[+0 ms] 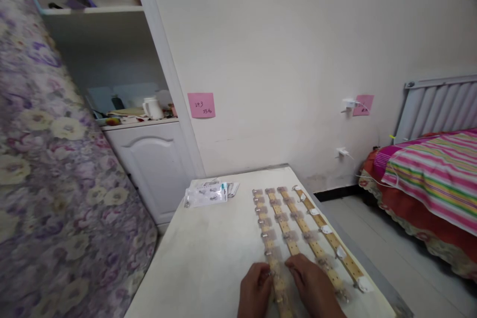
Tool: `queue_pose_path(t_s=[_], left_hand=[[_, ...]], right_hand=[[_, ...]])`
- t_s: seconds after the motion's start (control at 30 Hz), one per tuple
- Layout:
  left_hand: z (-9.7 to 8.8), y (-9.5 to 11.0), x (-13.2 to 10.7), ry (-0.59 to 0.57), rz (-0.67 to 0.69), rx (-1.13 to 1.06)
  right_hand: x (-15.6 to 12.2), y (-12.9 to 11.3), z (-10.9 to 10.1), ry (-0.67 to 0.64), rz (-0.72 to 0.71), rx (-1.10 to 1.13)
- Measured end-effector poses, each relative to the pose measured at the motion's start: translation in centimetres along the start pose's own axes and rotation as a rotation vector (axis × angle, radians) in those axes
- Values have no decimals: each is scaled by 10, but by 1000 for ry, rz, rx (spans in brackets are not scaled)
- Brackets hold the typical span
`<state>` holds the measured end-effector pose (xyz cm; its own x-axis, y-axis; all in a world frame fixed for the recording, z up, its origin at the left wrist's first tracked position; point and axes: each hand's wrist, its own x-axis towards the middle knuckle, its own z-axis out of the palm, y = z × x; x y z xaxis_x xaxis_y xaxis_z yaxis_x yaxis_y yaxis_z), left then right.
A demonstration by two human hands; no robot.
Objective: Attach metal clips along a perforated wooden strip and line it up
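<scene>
Several long tan strips (298,226) with small clear and white pieces fixed along them lie side by side on a white table (208,258). My left hand (255,289) and my right hand (311,285) rest on the near ends of the left strips. The fingers of both hands are curled in a pinch around a small piece on a strip, too small to name. The lower part of each hand is cut off by the frame's bottom edge.
A clear packet of small parts (206,194) lies at the table's far left. A floral mattress (48,174) leans at the left, beside a white cupboard (149,159). A bed with a striped cover (436,174) stands at the right, with bare floor between.
</scene>
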<state>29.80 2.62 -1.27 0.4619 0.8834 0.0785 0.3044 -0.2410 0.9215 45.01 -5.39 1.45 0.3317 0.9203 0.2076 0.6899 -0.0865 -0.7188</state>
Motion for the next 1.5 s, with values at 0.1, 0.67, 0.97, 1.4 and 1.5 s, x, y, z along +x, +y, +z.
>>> queue_pose_path(t_s=[0.1,0.67,0.97,1.4,1.5], left_hand=[[0,-2,2,-1,-1,-23],[-4,1,7,18,-3,-33],[-6,3,6,3,22,16],[-6,5,6,-4,3,20],[-5,6,5,4,4,11]], right_hand=[[-1,-3,9,-25,-7,-44],[-9,-26,20,-157,-31,-152],[-10,-27,19,-198,-1,-198],[-6,-31,23,-260,20,-407],[-6,-31,23,-263,34,-428]])
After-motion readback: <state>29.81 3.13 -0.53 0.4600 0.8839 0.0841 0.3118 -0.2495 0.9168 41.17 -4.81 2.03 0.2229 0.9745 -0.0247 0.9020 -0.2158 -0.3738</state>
